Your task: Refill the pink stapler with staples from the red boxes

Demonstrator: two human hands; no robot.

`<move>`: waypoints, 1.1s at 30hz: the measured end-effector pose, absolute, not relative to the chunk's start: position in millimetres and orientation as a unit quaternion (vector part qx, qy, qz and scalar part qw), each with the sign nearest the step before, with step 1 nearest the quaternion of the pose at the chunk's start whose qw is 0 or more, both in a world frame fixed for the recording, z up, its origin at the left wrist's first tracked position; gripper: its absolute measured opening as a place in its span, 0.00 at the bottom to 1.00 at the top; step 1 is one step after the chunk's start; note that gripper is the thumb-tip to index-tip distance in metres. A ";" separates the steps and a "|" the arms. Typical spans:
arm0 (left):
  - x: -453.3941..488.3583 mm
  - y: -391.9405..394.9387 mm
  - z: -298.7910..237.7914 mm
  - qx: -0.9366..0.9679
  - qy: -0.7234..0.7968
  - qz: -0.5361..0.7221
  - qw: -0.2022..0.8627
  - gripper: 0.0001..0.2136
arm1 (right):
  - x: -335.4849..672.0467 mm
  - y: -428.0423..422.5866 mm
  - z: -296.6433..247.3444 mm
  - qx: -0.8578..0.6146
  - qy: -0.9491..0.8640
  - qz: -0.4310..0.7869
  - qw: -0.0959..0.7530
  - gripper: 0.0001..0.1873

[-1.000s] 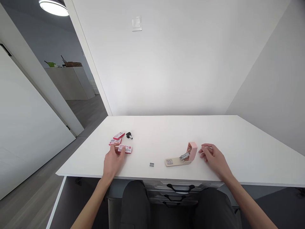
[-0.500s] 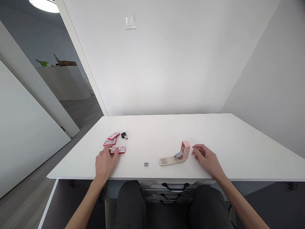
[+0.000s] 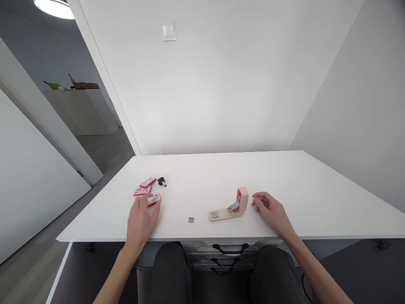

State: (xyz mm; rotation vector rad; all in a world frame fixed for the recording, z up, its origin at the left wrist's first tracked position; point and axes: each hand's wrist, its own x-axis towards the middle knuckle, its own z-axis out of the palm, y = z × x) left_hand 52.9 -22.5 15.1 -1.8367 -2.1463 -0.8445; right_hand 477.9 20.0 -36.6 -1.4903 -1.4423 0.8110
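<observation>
My left hand (image 3: 141, 218) is slightly smeared by motion. Its thumb and fingers are around a small red-and-white staple box (image 3: 155, 199), which sits at a slant. Two more red-and-white boxes, an upper one (image 3: 147, 183) and a lower one (image 3: 142, 192), lie just beyond that hand. My right hand (image 3: 271, 212) rests on the table, fingers loosely curled with nothing in them. Just left of its fingertips stands a pink and cream stapler (image 3: 225, 213), its top swung upright and the metal magazine exposed. A short grey strip of staples (image 3: 191, 219) lies between my hands.
A black staple remover-like object (image 3: 162, 181) lies right of the boxes. The white table (image 3: 202, 169) meets the wall at the back. Drawers with black handles (image 3: 230, 249) are under its front edge. A doorway opens at the left.
The staple box under my left hand has turned from lying level to a slant, as the fingers closed around it. My right hand and the stapler keep their places; the view shifted slightly.
</observation>
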 end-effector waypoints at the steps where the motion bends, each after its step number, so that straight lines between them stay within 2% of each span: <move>1: 58.8 -25.8 16.4 -0.669 -0.683 -0.288 0.053 0.20 | 477.9 20.1 -36.6 -0.599 -0.582 0.326 0.443 0.12; 4: 78.2 -32.9 20.4 -0.778 -0.572 -0.247 -0.083 0.16 | 478.1 20.7 -36.8 -0.598 -0.584 0.325 0.443 0.11; 6: 89.8 -33.6 21.9 -0.803 -0.537 -0.222 -0.131 0.15 | 478.3 20.9 -36.9 -0.599 -0.584 0.325 0.441 0.11; 12: 108.2 -27.4 23.3 -0.812 -0.514 -0.225 -0.160 0.11 | 477.9 21.3 -36.1 -0.595 -0.582 0.330 0.445 0.10; 22: 141.3 -20.2 27.0 -0.719 -0.559 -0.280 -0.302 0.17 | 477.1 21.8 -33.9 -0.594 -0.582 0.326 0.449 0.11; 33: 177.7 2.1 20.1 -0.657 -0.505 -0.368 -0.422 0.15 | 476.9 21.7 -28.5 -0.587 -0.579 0.337 0.455 0.09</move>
